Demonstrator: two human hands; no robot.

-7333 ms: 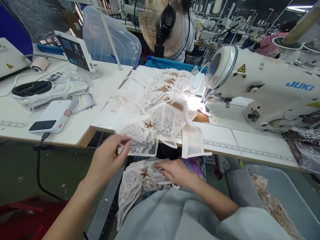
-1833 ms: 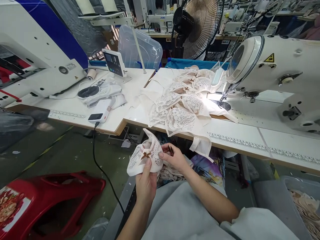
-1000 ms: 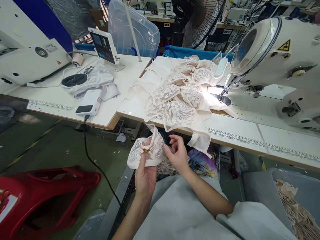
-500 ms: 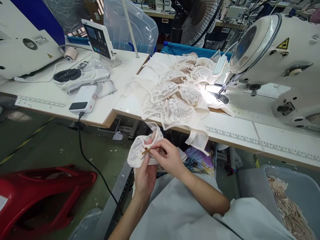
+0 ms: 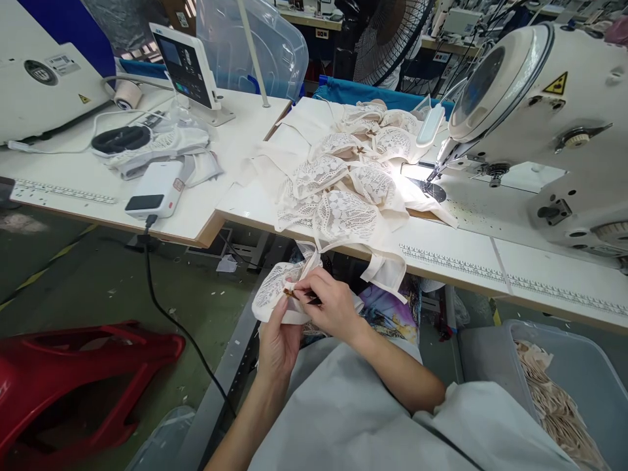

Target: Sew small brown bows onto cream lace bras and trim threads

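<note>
A cream lace bra (image 5: 275, 288) is held up below the table's front edge. My left hand (image 5: 280, 340) is closed on its lower band, thumb pressed by the small brown bow (image 5: 289, 293) between the cups. My right hand (image 5: 331, 304) bends over the bow from the right, its fingers closed round a small dark tool (image 5: 311, 297). Fingers cover most of that tool, so its exact kind cannot be made out. Close above both hands, a pile of similar lace bras (image 5: 348, 212) lies on the table, with one strap end hanging over the edge.
A sewing machine (image 5: 520, 111) stands at right, its lit needle area beside the pile. On the left table are a control screen (image 5: 184, 65), a white power bank (image 5: 156, 190) with a black cable, and folded white fabric. A grey bin (image 5: 485, 356) and red stool (image 5: 83, 366) flank me.
The right fingers have tipped over the bow, and the dark tool's end now meets it. The left hand keeps its grip on the bra. The whole view has shifted slightly.
</note>
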